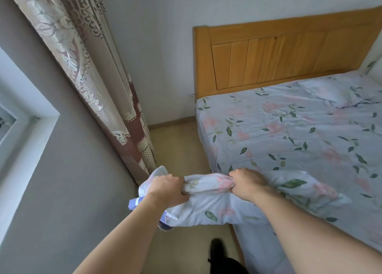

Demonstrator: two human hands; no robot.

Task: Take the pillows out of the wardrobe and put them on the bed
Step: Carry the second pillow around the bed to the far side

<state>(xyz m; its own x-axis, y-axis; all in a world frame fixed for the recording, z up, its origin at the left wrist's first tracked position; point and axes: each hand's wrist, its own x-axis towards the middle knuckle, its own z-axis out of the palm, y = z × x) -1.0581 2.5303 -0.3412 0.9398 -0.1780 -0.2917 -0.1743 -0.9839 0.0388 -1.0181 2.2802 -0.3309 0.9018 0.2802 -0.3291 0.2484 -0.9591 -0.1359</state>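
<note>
- Pillow (208,209) in a floral case lies half on the bed (289,141), its one end resting on the mattress edge at the bed's near left side, its other end hanging out past that edge over the floor (179,149).
- Left hand (167,189) grips the overhanging end of the pillow, off the bed's side; its fingers (184,192) are curled tight into a bunch of the case, with a flap of fabric sticking up beyond the knuckles.
- Right hand (247,182) grips the same top seam just above the bed's edge; its fingers are closed in a fist around gathered cloth, and I cannot see the fingertips themselves.
- Fabric between the two fists is pulled into a taut ridge.
- Second pillow (330,92) lies flat on the bed near the headboard (279,60), well apart from both hands.
- Curtain (93,71) hangs left of the bed, across the strip of floor.
</note>
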